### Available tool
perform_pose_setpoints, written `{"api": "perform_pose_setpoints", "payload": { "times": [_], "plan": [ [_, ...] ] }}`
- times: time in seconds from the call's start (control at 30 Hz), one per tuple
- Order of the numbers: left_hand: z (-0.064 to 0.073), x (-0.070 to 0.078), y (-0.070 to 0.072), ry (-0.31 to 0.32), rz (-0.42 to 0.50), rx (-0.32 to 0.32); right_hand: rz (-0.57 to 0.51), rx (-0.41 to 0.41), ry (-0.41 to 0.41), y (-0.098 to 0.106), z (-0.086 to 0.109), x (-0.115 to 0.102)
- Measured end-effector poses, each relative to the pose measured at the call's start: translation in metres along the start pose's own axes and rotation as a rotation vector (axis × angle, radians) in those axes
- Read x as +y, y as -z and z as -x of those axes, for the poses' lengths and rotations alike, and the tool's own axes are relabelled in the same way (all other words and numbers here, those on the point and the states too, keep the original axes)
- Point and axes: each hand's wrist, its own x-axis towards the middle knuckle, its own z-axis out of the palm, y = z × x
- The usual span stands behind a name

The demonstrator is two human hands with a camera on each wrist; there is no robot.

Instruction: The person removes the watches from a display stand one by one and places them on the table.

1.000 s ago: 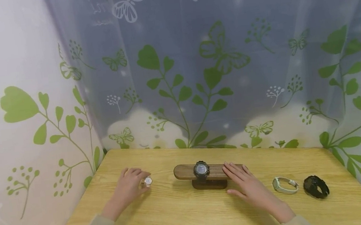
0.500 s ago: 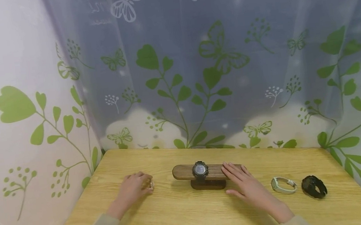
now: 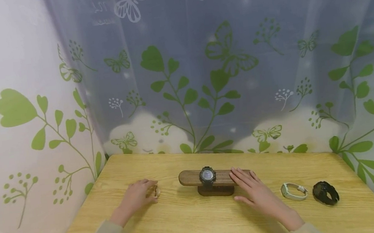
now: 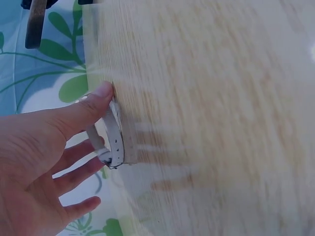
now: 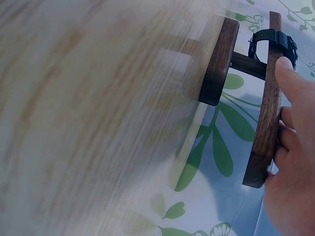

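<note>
At the left of the table my left hand (image 3: 135, 199) pinches a small watch (image 3: 156, 192) between thumb and fingers. In the left wrist view its pale strap (image 4: 115, 137) forms a closed loop with punched holes and a buckle at the bottom; its dial is hidden. My right hand (image 3: 256, 195) rests on the right part of a dark wooden watch stand (image 3: 188, 178), fingers lying straight across the bar. A black digital watch (image 3: 207, 175) is wrapped around that bar, left of my right hand. In the right wrist view my thumb overlaps the bar (image 5: 268, 113) near this watch.
To the right of my right hand lie a pale green watch (image 3: 294, 191) and a bulky black watch (image 3: 325, 193) on the light wooden table (image 3: 186, 228). Behind the table's far edge hangs a curtain (image 3: 250, 97) printed with leaves and butterflies.
My left hand has turned the small watch, so its white dial no longer shows in the head view, and come slightly nearer the table's front. The right hand stays on the stand.
</note>
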Motion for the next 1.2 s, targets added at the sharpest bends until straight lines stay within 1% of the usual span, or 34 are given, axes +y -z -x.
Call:
{"api": "perform_pose_setpoints", "payload": {
  "times": [0.13,0.33,0.63,0.87,1.0,1.1,1.2],
  "plan": [
    [0.001,0.000,0.001,0.001,-0.013,-0.009,-0.002,0.000,-0.001,0.000,0.000,0.000],
    [0.002,0.000,0.002,-0.010,0.004,-0.008,-0.003,0.000,-0.006,0.000,0.000,0.000],
    [0.003,-0.002,0.003,-0.032,0.005,0.019,-0.001,-0.015,-0.018,-0.001,-0.001,0.000],
    [0.002,-0.001,0.006,-0.045,0.005,0.024,0.003,-0.010,-0.012,-0.001,-0.001,0.000],
    [0.000,0.001,0.005,-0.058,-0.002,0.070,0.008,-0.006,-0.008,-0.001,-0.001,0.000],
    [-0.005,0.004,0.005,-0.071,0.009,0.127,0.003,-0.008,-0.009,-0.001,0.000,0.000],
    [-0.011,0.011,0.008,-0.092,0.017,0.184,-0.008,-0.014,-0.013,-0.001,0.000,0.000]
  ]
}}
